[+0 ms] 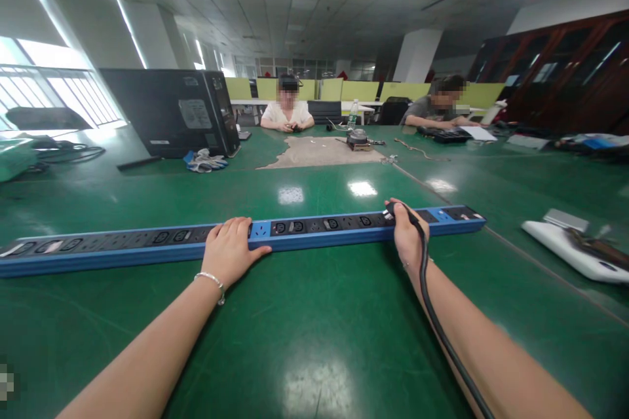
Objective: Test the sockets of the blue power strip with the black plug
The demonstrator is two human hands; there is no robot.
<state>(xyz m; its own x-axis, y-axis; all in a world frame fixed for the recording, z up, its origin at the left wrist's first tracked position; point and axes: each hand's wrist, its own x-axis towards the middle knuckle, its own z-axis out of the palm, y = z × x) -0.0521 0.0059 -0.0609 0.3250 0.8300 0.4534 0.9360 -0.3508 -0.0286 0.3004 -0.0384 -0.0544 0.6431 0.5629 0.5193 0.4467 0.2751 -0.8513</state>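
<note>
Two hands at work: our left hand [228, 245] grasps the blue power strip [314, 234]; our right hand [410, 232] grips a black plug [392, 211] above its sockets.

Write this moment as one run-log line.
left hand: on long blue-and-black power strip | right hand: gripping black plug, prongs visible | black cable: trailing from plug | glossy green table

silvery bracelet [210, 278] on left wrist [214, 268], thin band [405, 266] on right wrist [415, 263].
</note>
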